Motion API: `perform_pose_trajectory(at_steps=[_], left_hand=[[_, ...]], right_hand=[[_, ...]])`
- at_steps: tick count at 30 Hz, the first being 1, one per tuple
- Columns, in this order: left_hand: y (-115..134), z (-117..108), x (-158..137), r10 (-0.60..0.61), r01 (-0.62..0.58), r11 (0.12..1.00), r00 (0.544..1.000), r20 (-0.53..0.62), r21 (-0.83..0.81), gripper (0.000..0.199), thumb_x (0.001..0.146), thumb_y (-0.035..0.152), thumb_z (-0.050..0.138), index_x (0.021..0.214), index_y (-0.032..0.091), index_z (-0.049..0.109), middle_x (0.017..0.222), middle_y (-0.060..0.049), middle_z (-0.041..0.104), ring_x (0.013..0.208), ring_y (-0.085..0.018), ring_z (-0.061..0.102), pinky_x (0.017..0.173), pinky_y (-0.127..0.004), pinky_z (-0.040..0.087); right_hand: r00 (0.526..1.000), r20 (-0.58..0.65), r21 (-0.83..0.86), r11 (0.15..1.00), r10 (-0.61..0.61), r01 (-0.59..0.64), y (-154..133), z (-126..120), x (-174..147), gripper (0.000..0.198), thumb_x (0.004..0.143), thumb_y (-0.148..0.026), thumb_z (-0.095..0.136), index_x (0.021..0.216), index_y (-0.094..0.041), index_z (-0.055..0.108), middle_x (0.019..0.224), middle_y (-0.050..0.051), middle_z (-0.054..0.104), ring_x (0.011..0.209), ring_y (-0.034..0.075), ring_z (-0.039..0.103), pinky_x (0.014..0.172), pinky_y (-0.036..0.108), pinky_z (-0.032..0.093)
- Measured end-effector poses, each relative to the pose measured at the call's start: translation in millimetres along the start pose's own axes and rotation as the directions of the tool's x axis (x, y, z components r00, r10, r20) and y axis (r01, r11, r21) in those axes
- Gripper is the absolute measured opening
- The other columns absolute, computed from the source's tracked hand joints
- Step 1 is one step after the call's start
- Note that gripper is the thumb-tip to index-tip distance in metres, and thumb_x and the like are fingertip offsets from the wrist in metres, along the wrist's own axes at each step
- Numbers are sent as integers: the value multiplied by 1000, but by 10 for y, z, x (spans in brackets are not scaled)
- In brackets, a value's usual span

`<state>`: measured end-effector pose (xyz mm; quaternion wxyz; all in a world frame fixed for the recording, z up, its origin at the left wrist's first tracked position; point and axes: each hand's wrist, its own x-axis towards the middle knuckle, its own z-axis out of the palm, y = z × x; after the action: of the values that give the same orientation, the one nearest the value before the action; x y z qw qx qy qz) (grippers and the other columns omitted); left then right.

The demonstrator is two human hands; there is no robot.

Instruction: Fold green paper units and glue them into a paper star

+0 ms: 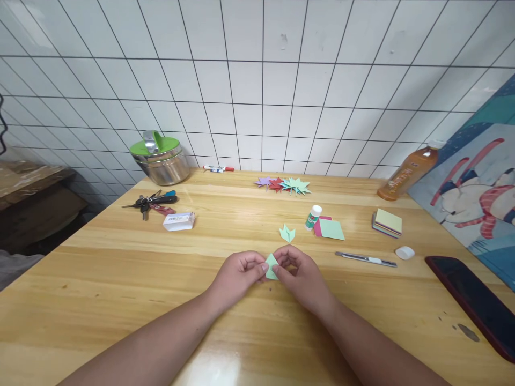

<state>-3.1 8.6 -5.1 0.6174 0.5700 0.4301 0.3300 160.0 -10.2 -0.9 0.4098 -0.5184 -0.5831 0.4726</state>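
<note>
1. Small pale-green paper piece [272, 261] sits between both hands, over the middle of the wooden table [120, 300]; whether it touches the wood, cannot tell.
2. Left hand [240, 272] pinches its left side, right hand [298, 274] its right; both grips closed on the paper. Two-sided hold probably keeps so small a piece steady and its creases controlled.
3. Folded green paper [287, 234] lies just beyond; glue stick [313, 218] stands beside green square sheet [332, 229], likely for easy reach.
4. Forearms slant inward from the lower edge; thumbs uppermost, pointing toward each other, fingers curled.
</note>
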Motion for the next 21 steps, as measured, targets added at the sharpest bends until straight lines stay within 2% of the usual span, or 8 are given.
perform_pose_trajectory(at_steps=[2, 5, 7, 12, 17, 21], left_hand=[[4, 8, -15, 10, -10, 999, 1000, 2, 41, 22, 75, 34, 60, 69, 13, 62, 60, 0, 60, 56, -11, 53, 57, -22, 42], [6, 33, -30, 29, -27, 996, 999, -22, 80, 22, 76, 34, 59, 66, 14, 60, 58, 1, 59, 56, -11, 54, 57, -21, 42], [2, 49, -28, 30, -28, 997, 999, -36, 66, 22, 77, 35, 59, 68, 15, 60, 61, 1, 60, 59, -11, 56, 58, -21, 43], [3, 58, -15, 1, -2, 1000, 1000, 27, 5, 25, 79, 38, 57, 75, 14, 64, 67, -2, 64, 64, -13, 60, 61, -22, 46], [43, 37, -27, -71, 71, 994, 997, 1, -84, 27, 76, 39, 60, 71, 13, 63, 61, -3, 66, 57, -12, 60, 57, -21, 46], [39, 14, -28, -104, 104, 979, 995, 9, -175, 26, 74, 37, 62, 69, 12, 61, 59, -3, 65, 56, -13, 61, 56, -21, 47]], right_hand=[[1000, -7, 4, 1000, -29, 29, 12, 12, 3, 10, 74, -25, 56, 82, -18, 57, 75, 1, 58, 72, 13, 53, 57, 22, 44], [1000, -15, 1, 1000, -25, 25, 30, 20, 4, 9, 75, -26, 57, 78, -18, 58, 71, 1, 58, 67, 13, 54, 55, 21, 44], [999, -38, -7, 1000, -23, 23, 33, 18, 1, 8, 76, -26, 57, 77, -18, 58, 68, 0, 58, 63, 12, 53, 52, 20, 43], [989, -107, -53, 994, -100, 95, 27, 2, -11, 6, 77, -25, 56, 76, -19, 57, 64, -1, 54, 58, 11, 50, 46, 18, 39], [964, -65, -155, 957, -258, 246, 71, -8, -22, 8, 76, -16, 54, 77, -20, 61, 76, 1, 60, 63, 11, 54, 53, 19, 43], [972, -14, -126, 965, -233, 230, 96, -16, -31, 11, 76, -14, 53, 79, -19, 62, 65, -1, 59, 55, 10, 52, 51, 19, 41]])
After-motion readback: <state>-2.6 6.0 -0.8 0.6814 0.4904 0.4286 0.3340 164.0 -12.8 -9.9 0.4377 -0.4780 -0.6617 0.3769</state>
